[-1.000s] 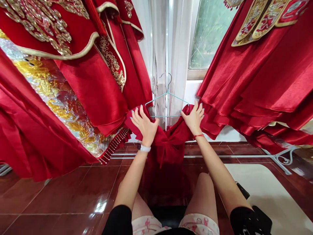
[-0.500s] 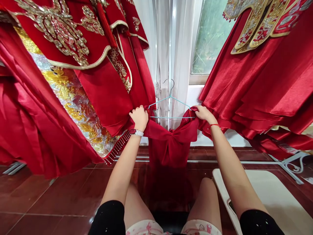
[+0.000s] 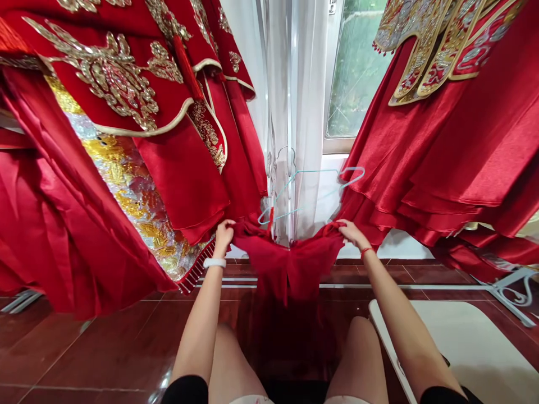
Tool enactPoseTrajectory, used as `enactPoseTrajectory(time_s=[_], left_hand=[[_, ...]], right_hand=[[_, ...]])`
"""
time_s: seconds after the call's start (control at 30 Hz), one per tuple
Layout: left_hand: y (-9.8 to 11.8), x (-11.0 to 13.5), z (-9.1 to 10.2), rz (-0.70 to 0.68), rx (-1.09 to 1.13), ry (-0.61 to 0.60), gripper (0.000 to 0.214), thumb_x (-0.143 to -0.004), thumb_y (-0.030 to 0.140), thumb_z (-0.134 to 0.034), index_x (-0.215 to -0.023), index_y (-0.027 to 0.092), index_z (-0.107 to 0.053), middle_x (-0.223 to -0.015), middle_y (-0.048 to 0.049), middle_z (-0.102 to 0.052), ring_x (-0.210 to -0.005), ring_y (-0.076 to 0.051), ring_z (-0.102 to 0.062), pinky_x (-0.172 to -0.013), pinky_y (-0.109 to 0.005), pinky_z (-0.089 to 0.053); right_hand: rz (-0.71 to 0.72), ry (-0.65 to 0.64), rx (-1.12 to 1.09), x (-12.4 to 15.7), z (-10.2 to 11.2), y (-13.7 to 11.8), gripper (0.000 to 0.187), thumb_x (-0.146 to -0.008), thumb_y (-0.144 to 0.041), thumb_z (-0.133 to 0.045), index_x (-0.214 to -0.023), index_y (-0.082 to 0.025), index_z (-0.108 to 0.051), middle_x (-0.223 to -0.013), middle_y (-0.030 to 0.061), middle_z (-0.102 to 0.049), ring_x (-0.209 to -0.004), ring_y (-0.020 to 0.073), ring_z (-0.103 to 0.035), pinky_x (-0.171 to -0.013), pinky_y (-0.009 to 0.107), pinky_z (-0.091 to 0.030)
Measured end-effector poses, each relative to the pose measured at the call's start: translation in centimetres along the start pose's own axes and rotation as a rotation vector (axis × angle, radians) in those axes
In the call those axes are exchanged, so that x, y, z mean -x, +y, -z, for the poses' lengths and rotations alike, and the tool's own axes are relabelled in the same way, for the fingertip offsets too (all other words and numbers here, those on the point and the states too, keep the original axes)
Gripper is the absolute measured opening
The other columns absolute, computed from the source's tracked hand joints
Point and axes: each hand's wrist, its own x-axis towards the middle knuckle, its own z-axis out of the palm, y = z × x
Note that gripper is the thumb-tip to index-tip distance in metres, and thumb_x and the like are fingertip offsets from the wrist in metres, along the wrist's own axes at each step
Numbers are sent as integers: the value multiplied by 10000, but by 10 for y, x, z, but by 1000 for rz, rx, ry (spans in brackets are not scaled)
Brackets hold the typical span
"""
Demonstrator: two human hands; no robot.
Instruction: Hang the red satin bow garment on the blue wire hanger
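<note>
A dark red dress (image 3: 273, 266) is stretched between my two hands, its lower part hanging into shadow between my knees. My left hand (image 3: 224, 234), with a white band at the wrist, is closed on one shoulder of the dress. On the opposite shoulder, my right hand (image 3: 351, 233) pinches the cloth; a red cord circles that wrist. Just above the dress a light blue wire hanger (image 3: 318, 170) hangs tilted, apart from the dress's shoulders and blurred in places.
Embroidered red garments (image 3: 122, 84) hang close on the left, and red satin skirts (image 3: 455, 163) on the right. Behind the hanger are a white curtain (image 3: 309, 112) and a window (image 3: 357, 73). A white stool-like seat (image 3: 475, 336) stands at lower right, near a pale metal rail (image 3: 379, 286).
The dress has come off the hanger, and both hands have moved down with it. The hanger has swung and tilted. The left hand has also shifted slightly left.
</note>
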Motion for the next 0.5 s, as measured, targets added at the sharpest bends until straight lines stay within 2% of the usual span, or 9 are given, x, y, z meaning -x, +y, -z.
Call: enactPoseTrajectory(time_s=[0.07, 0.1, 0.17, 0.23, 0.3, 0.37, 0.5], left_hand=[[-5, 30, -16, 16, -26, -16, 286, -689, 53, -480, -894, 170, -642, -946, -106, -708, -937, -260, -679, -911, -396, -509], [-2, 44, -25, -6, -75, 60, 276, -713, 80, -513, -938, 182, -634, -993, -114, -689, -997, -281, -659, -946, -420, -497], [14, 70, -44, -160, -124, 160, 255, -781, 183, -594, -1034, 205, -621, -1125, -141, -649, -1134, -333, -596, -1026, -472, -451], [37, 83, -64, -225, -71, 115, 252, -816, 276, -657, -1053, 213, -598, -1097, -136, -644, -1127, -340, -586, -1023, -472, -447], [59, 85, -83, -162, -24, 97, 349, -813, 334, -705, -1109, 203, -575, -1115, -146, -634, -1122, -351, -588, -982, -462, -460], [74, 80, -99, -88, -19, 131, 387, -838, 355, -699, -1163, 188, -573, -1181, -177, -607, -1138, -366, -583, -942, -452, -461], [84, 69, -114, -59, 45, 115, 267, -948, 271, -538, -1193, 199, -616, -1250, -176, -563, -974, -298, -644, -821, -388, -466]], right_hand=[[-27, -17, 7, 15, -19, 14, 422, -643, -65, -488, -1021, -152, -654, -590, -44, -564, -483, 122, -495, -518, 240, -453], [-8, -10, 7, 20, -27, 19, 437, -629, -71, -476, -1014, -165, -661, -643, -25, -611, -550, 137, -553, -571, 249, -487], [100, 27, -15, 26, -38, 24, 417, -614, -95, -450, -956, -185, -671, -831, 30, -708, -769, 168, -653, -734, 277, -536], [199, 50, -38, 30, -44, 22, 401, -615, -122, -432, -928, -196, -671, -992, 59, -734, -925, 185, -663, -858, 307, -528], [244, 45, -34, 34, -46, 15, 439, -622, -145, -431, -988, -206, -666, -1012, 54, -726, -887, 187, -648, -856, 330, -521], [288, 43, -14, 39, -46, 5, 526, -635, -162, -445, -1120, -219, -641, -939, 26, -701, -758, 171, -603, -795, 329, -512], [359, 86, -76, 52, -48, -20, 729, -682, -199, -486, -1410, -197, -440, -732, -50, -580, -621, 157, -515, -711, 306, -470]])
